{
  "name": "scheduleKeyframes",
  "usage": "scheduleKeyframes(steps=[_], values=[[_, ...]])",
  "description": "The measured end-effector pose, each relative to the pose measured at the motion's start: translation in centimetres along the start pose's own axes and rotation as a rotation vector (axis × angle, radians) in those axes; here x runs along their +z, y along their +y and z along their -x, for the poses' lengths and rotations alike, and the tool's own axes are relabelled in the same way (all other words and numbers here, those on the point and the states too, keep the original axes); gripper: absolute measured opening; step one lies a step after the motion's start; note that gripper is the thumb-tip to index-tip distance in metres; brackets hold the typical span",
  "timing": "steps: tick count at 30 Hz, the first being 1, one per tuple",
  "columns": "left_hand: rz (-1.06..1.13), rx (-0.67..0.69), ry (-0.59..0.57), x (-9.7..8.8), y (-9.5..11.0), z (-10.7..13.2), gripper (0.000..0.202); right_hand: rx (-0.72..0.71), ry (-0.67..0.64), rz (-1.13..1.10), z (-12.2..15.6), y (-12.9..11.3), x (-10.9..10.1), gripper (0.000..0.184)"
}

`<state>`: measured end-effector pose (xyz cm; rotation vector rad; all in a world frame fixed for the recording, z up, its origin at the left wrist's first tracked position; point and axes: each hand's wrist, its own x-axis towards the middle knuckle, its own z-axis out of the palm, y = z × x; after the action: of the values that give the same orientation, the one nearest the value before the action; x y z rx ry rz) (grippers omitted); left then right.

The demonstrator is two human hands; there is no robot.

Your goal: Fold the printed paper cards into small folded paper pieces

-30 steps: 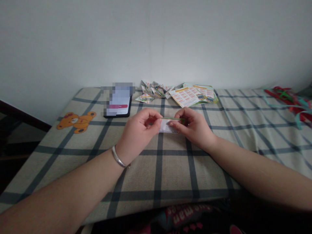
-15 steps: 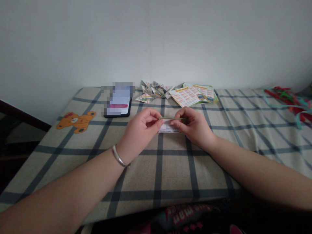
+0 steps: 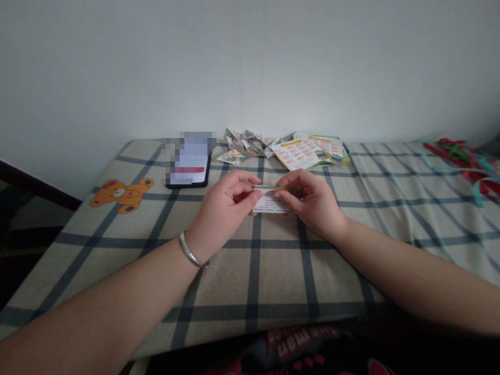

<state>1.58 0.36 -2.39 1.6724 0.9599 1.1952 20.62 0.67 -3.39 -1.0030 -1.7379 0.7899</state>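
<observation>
Grey-and-cream checked cloth covers the tabletop, and just above its middle a small white printed paper slip with a green upper edge is held between both hands, its lower edge close to the cloth. The left hand takes the slip's left end, thumb and fingers pinching it, while the right hand takes the right end, its fingers closed on the folded green edge in the same way. A silver bangle sits on the left wrist. Beyond the hands, toward the wall, lies a black smartphone with a lit, blurred screen, and just right of it a loose heap of small folded paper pieces, which touches a fanned stack of orange-and-green printed leaflets. An orange bear motif printed on the cloth shows well to the left of the hands. Far off at the right edge lies a tangle of red and teal ribbons. A plain white wall rises behind the tabletop, and a dark garment with pink lettering shows at the near edge.
</observation>
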Motion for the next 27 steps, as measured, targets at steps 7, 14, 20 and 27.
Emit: scheduleKeyframes(steps=[7, 14, 20, 27], values=[[-0.033, 0.033, 0.032, -0.02, -0.06, 0.08, 0.008, -0.006, -0.018, -0.030, 0.06, -0.26, -0.09, 0.021], [0.006, 0.024, 0.077, 0.06, -0.09, -0.07, 0.007, 0.025, -0.037, -0.062, 0.14, -0.55, -0.29, 0.022], [-0.021, 0.056, 0.107, -0.09, -0.38, -0.01, 0.005, 0.038, -0.023, -0.048, 0.19, -0.37, -0.11, 0.025], [-0.235, 0.148, 0.127, -0.49, -0.50, 0.38, 0.008, -0.051, 0.020, 0.128, 0.00, -0.53, -0.38, 0.018]])
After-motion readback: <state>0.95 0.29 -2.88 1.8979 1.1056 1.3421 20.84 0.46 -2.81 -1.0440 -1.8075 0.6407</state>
